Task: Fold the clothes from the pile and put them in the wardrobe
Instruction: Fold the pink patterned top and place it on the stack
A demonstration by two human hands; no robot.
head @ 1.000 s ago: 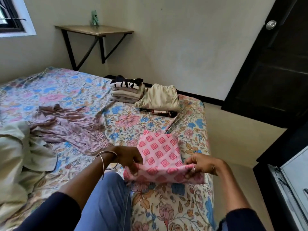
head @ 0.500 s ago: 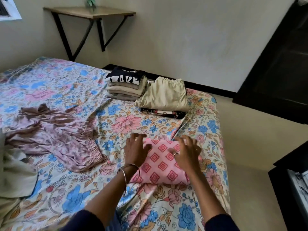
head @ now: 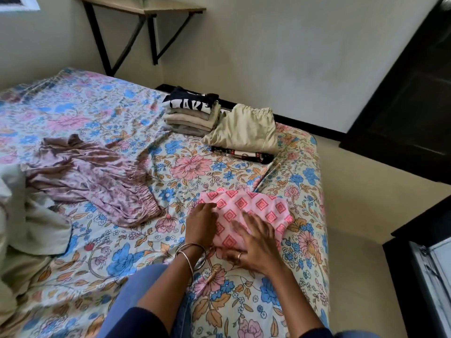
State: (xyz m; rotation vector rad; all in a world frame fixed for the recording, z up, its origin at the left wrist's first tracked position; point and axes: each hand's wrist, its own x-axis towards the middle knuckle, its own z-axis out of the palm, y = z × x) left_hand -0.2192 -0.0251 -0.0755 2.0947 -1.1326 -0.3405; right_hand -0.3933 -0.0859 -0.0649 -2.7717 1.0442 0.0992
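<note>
A folded pink cloth with red diamonds (head: 263,208) lies on the floral bed (head: 185,167) near its right edge. My left hand (head: 201,224) rests flat on the cloth's left side, bangles on the wrist. My right hand (head: 256,242) presses on its near part with fingers spread, thumb at the near edge. Farther back sit a stack of folded clothes (head: 192,115) topped by a dark printed shirt, and a folded beige garment (head: 246,131) on a dark patterned one (head: 244,153). An unfolded mauve garment (head: 97,176) and pale crumpled clothes (head: 29,215) lie to the left.
A wall shelf on black brackets (head: 144,8) hangs behind the bed. A dark door (head: 415,93) stands at the right, dark furniture (head: 429,264) at the lower right. Pale floor (head: 353,215) runs beside the bed. My knee in blue fabric (head: 136,289) rests on the bed.
I folded the near edge of the pink cloth over, then laid both hands flat on it. My right hand has slid back toward the near edge. The camera tilted down.
</note>
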